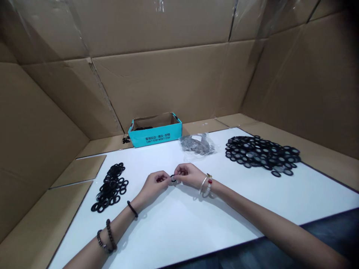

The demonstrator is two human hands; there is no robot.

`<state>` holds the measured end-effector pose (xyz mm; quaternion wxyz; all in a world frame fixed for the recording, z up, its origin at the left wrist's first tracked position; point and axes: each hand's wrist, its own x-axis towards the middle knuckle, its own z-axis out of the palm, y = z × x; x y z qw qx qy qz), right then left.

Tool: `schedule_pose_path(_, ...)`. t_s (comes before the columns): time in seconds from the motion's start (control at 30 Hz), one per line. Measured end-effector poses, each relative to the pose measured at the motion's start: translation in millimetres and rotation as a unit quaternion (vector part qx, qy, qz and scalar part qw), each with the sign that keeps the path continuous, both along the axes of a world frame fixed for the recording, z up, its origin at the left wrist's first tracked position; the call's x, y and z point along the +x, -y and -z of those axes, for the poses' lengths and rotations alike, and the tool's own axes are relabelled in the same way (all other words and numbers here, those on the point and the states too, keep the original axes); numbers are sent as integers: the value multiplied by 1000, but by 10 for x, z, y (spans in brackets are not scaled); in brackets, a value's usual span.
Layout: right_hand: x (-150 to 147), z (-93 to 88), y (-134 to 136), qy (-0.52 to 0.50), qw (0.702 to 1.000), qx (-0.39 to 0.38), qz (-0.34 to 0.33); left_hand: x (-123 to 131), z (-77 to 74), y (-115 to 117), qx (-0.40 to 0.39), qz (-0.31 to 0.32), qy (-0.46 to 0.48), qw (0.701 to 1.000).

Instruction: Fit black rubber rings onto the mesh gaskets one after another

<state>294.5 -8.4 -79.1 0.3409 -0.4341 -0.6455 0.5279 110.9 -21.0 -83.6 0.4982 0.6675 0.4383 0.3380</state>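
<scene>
My left hand (156, 182) and my right hand (188, 175) meet over the middle of the white tabletop (196, 220). Both pinch one small black ring (173, 178) held between their fingertips. A heap of plain black rings (111, 185) lies to the left of my left hand. A larger heap of black rings with grey mesh centres (262, 153) lies to the right, beyond my right hand. A clear plastic bag of grey discs (198, 144) rests just behind my hands.
A teal cardboard box (155, 135) with an open top stands at the back of the table, a few black rings beside its left corner. Brown cardboard walls (168, 82) enclose the table on three sides. Flat cardboard sheets (80, 170) lie at the left.
</scene>
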Motion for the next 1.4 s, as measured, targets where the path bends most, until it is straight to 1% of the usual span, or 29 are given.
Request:
schedule_pose_path(0.1,0,14,-4,-21,1000,-21,5,2,-4,4,-3,-4,4,1000)
schedule_pose_path(0.37,4,-22,6,-58,997,-55,9,5,-23,8,-6,-12,15,1000)
schedule_pose_path(0.7,26,40,-48,-76,996,-41,33,10,-20,13,-10,-23,15,1000)
schedule_pose_path(0.83,24,55,-60,-95,993,-51,38,3,3,1,-10,-22,14,1000)
schedule_pose_path(1.1,28,17,-42,-106,991,-78,40,8,1,-8,-16,-21,25,999)
schedule_pose_path(1.27,24,-14,-23,-110,988,-88,57,3,10,-3,-17,-27,27,999)
schedule_pose_path(1.4,14,-36,-14,-112,987,-95,73,13,-23,6,-17,-29,21,999)
